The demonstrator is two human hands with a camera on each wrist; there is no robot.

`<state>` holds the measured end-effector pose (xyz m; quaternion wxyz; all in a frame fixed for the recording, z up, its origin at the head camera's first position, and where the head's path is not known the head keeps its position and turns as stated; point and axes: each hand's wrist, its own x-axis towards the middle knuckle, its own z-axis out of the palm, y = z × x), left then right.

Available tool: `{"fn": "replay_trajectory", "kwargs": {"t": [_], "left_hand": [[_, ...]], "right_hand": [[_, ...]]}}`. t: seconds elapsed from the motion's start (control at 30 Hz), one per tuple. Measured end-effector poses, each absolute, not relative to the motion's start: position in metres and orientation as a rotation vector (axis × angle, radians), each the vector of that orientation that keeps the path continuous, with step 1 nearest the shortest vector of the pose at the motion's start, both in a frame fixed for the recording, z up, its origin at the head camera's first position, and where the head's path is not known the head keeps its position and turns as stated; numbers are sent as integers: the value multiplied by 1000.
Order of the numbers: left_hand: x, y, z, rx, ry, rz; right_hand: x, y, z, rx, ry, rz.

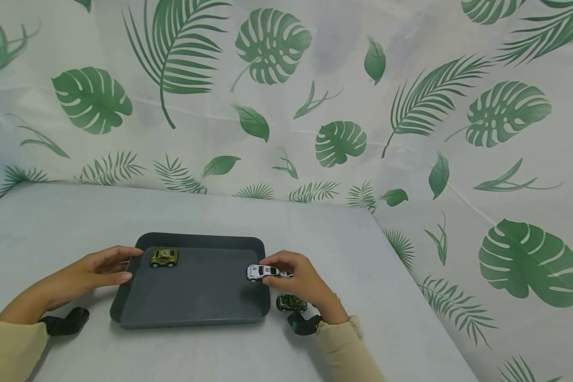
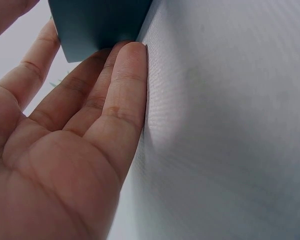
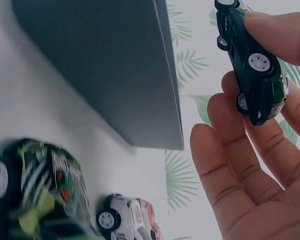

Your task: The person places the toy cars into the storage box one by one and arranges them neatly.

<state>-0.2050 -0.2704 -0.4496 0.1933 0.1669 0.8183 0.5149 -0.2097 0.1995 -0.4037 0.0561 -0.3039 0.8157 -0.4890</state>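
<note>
My left hand [image 1: 93,273] is at the left side of the dark grey tray [image 1: 191,321], its fairly straight fingers [image 2: 127,75] touching the tray's outer wall. My right hand [image 1: 298,276] pinches a white toy car [image 1: 257,272] between thumb and fingers, above the tray's right rim. The right wrist view shows this car's dark underside [image 3: 245,65] and pale wheels. A green camouflage toy car [image 1: 164,258] stands inside the tray, towards its far left corner.
Right of the tray, below my right hand, a second camouflage toy car [image 1: 291,303] stands on the white table [image 1: 363,254]. Another white toy car [image 3: 130,217] with red markings is close by, mostly hidden behind my hand in the head view. A leaf-patterned curtain [image 1: 286,106] hangs behind.
</note>
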Motion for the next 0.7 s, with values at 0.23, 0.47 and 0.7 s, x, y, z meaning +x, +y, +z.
{"fn": "replay_trajectory", "kwargs": {"t": [0.23,0.47,0.7], "left_hand": [[-205,-271,-450,474,2298,1451],[-205,-271,-451,459,2296,1450],[-206,-270,-449,453,2295,1446]], "right_hand": [[-212,190,-407,-984,2456,-1494],[-211,181,-406,-967,2402,-1511],[-210,169,-406,-918,2368,-1550]]}}
